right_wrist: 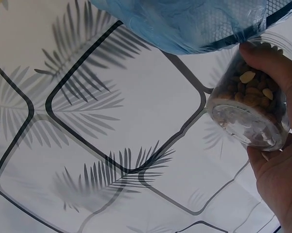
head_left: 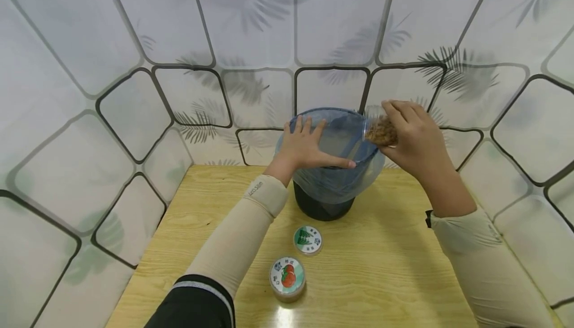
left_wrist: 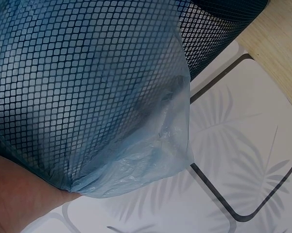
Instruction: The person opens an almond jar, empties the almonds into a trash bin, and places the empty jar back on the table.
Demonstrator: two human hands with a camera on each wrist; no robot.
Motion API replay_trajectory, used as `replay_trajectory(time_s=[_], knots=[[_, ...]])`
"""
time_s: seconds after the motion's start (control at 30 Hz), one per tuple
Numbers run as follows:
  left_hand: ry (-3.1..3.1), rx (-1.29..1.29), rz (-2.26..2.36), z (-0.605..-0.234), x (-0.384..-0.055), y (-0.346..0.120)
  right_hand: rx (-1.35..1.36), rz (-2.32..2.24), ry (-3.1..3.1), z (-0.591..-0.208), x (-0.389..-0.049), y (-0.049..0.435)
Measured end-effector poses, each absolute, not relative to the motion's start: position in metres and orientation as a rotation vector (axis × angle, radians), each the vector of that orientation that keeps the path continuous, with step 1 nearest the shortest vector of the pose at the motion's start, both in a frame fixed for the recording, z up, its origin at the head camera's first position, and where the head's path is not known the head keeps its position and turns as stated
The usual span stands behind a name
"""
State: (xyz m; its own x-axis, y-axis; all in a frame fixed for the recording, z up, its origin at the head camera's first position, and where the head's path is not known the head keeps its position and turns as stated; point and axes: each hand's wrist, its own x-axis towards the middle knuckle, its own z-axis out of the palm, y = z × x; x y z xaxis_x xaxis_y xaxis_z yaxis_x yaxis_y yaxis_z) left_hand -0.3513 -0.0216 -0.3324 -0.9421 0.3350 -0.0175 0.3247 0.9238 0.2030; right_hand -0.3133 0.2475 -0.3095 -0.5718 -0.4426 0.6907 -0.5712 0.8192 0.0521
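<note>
A black mesh bin (head_left: 324, 210), lined with a blue plastic bag (head_left: 329, 186), stands at the table's back. My left hand (head_left: 302, 149) rests on the bin's rim, fingers spread, thumb stretched along the near side; the left wrist view catches only part of this hand (left_wrist: 24, 191) against the bagged mesh. At the right rim, my right hand (head_left: 414, 136) grips a clear jar of nuts (head_left: 380, 127), tilted sideways with its mouth toward the bin. In the right wrist view, brown nuts with a few pale ones fill part of the jar (right_wrist: 250, 97).
On the wooden table (head_left: 381, 273), nearer me, lies a round lid (head_left: 308, 240) with a green picture. In front of it stands a jar (head_left: 287, 279) with a tomato picture on top. Patterned fabric walls (head_left: 260, 98) enclose the back and sides.
</note>
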Motion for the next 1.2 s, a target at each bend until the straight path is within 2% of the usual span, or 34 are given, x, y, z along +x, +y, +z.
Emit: replay_trajectory(time_s=[1.2], knots=[[3.046, 0.522, 0.314, -0.3327, -0.3511, -0.0224, 0.827, 0.167, -2.183, -0.3079, -0.3176, 0.2461]])
